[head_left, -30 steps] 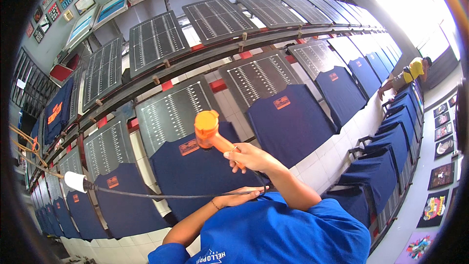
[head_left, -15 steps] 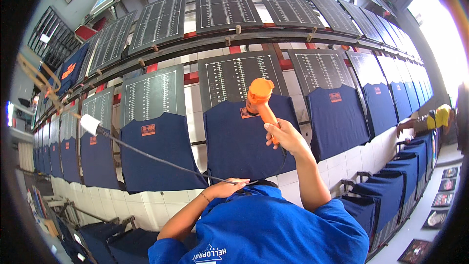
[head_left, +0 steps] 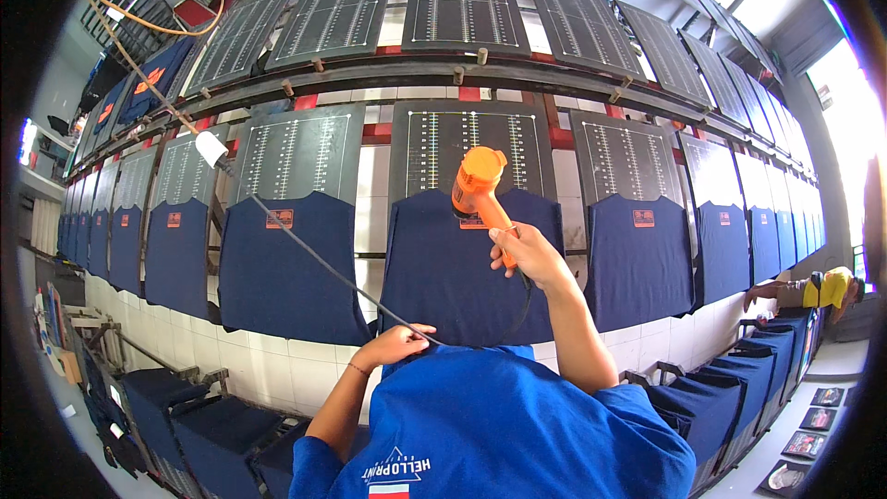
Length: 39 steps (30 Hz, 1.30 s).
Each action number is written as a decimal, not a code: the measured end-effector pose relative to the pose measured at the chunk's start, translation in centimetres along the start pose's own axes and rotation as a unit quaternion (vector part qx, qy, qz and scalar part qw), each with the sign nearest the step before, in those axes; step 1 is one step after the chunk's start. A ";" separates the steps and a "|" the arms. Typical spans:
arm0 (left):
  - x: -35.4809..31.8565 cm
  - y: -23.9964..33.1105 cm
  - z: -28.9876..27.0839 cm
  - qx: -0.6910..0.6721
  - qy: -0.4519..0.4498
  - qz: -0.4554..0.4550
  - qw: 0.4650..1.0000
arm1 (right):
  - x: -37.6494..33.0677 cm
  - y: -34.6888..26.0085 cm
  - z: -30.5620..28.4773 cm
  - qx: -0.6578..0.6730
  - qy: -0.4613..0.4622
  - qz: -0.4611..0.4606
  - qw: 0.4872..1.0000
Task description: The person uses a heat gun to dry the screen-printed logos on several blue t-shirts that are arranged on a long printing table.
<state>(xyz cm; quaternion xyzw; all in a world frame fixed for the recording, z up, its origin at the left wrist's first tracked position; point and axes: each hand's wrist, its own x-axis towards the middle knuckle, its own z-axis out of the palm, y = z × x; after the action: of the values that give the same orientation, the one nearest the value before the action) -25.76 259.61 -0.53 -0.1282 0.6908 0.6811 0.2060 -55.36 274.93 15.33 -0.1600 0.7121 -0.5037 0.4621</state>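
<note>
My right hand (head_left: 536, 254) is wrapped round the handle of an orange heat gun (head_left: 482, 176). Its nozzle end hangs over the orange print (head_left: 475, 222) near the collar of a navy T-shirt (head_left: 467, 273), partly hiding that print. This shirt lies flat on a dark board with white ruled marks (head_left: 434, 143). Closer to my body, at the shirt's lower left corner, my left hand (head_left: 395, 346) is closed on the black power cord (head_left: 323, 263). The cord stretches up left to a white connector (head_left: 211, 147) hanging on a tan cable.
More boards with navy shirts, such as one on the left (head_left: 286, 268) and one on the right (head_left: 637, 259), line both sides. A metal rail (head_left: 370, 72) separates them from a far row of bare boards (head_left: 465, 9). Another person (head_left: 832, 288) in yellow stands far right.
My left hand has shifted left with the cord. The heat gun has moved slightly left over the print. The whole view has tilted a little.
</note>
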 end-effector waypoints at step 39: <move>2.7 -4.7 -25.9 0.468 0.560 -0.136 0.670 | -1.8 0.8 0.6 0.035 0.154 0.021 0.987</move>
<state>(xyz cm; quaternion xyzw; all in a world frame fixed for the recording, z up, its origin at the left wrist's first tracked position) -28.85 233.95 -6.25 -0.4650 0.8795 0.0325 -0.0960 -53.76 276.23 15.46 -0.0486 0.7600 -0.5371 0.3626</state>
